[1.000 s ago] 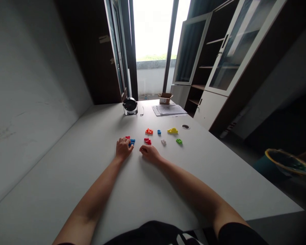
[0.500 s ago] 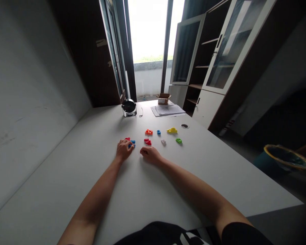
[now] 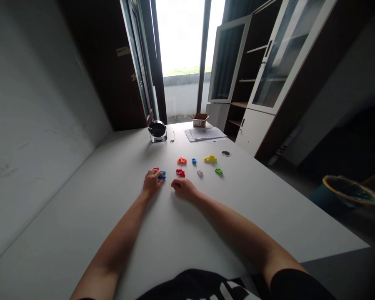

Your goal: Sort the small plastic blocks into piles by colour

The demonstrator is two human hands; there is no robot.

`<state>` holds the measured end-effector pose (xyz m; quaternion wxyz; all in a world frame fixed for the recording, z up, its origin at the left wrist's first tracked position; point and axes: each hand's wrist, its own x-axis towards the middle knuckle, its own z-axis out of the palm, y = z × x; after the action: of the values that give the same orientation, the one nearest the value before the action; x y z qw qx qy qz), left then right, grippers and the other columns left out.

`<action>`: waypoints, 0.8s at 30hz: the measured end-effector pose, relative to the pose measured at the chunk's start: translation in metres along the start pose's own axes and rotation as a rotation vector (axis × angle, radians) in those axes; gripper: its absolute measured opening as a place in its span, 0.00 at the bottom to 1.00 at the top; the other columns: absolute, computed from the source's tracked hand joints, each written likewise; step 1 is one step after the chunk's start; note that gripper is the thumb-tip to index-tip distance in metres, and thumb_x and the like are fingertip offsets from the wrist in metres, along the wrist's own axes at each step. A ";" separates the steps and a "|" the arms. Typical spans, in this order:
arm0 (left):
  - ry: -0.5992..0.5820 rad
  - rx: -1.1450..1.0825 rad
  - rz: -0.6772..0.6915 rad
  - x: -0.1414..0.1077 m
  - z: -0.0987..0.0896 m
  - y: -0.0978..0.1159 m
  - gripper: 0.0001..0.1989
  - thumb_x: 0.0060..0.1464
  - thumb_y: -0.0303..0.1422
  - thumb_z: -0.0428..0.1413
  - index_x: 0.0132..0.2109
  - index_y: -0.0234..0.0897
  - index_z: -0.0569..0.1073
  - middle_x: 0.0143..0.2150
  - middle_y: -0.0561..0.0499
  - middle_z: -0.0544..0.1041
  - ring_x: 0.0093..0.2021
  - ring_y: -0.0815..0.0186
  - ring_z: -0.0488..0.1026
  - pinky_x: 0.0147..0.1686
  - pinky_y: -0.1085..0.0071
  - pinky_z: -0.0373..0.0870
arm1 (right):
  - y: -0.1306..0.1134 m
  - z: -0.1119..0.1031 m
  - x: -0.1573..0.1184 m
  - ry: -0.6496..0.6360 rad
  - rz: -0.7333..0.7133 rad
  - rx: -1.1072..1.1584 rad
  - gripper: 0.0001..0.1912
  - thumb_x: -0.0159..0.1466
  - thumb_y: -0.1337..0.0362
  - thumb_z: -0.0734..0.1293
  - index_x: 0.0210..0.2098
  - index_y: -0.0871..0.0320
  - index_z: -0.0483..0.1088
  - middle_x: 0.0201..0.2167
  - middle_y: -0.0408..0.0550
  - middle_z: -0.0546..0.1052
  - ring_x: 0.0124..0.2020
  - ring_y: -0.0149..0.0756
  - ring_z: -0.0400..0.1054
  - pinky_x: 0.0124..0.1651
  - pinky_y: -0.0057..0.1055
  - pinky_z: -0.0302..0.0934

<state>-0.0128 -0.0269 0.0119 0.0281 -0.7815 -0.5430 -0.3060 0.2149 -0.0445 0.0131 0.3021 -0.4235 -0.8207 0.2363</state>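
Small blue piece (image 3: 163, 173): partly covered, exact pose unclear. Far red piece (image 3: 156, 168): only an edge visible, beyond the blue. Blocky red piece (image 3: 180, 172): uncovered, lying right of both, apart.

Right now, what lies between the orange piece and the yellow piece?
In the head view, a small blue piece lies between the orange piece and the yellow piece.
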 end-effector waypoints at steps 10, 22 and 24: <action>-0.057 -0.070 0.026 0.000 -0.002 0.005 0.01 0.57 0.33 0.59 0.37 0.43 0.74 0.42 0.49 0.79 0.50 0.55 0.73 0.56 0.57 0.67 | -0.003 -0.002 -0.001 -0.017 0.034 -0.014 0.09 0.65 0.68 0.66 0.39 0.53 0.80 0.33 0.43 0.81 0.33 0.32 0.72 0.39 0.25 0.61; -0.041 -0.085 -0.010 0.000 -0.002 0.008 0.06 0.55 0.34 0.61 0.40 0.42 0.74 0.42 0.49 0.79 0.49 0.57 0.74 0.57 0.58 0.67 | -0.001 -0.001 0.000 0.007 0.021 -0.012 0.10 0.64 0.68 0.66 0.39 0.53 0.80 0.33 0.43 0.81 0.33 0.32 0.72 0.39 0.24 0.60; -0.037 -0.102 -0.005 0.000 -0.002 0.009 0.12 0.55 0.34 0.61 0.47 0.43 0.74 0.44 0.49 0.79 0.51 0.57 0.73 0.57 0.57 0.67 | 0.000 -0.001 0.000 0.014 0.016 -0.018 0.09 0.65 0.68 0.66 0.38 0.53 0.80 0.33 0.43 0.81 0.32 0.31 0.71 0.38 0.24 0.60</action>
<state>-0.0063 -0.0314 0.0156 -0.0226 -0.7860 -0.5291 -0.3189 0.2151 -0.0447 0.0137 0.3023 -0.4343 -0.8173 0.2280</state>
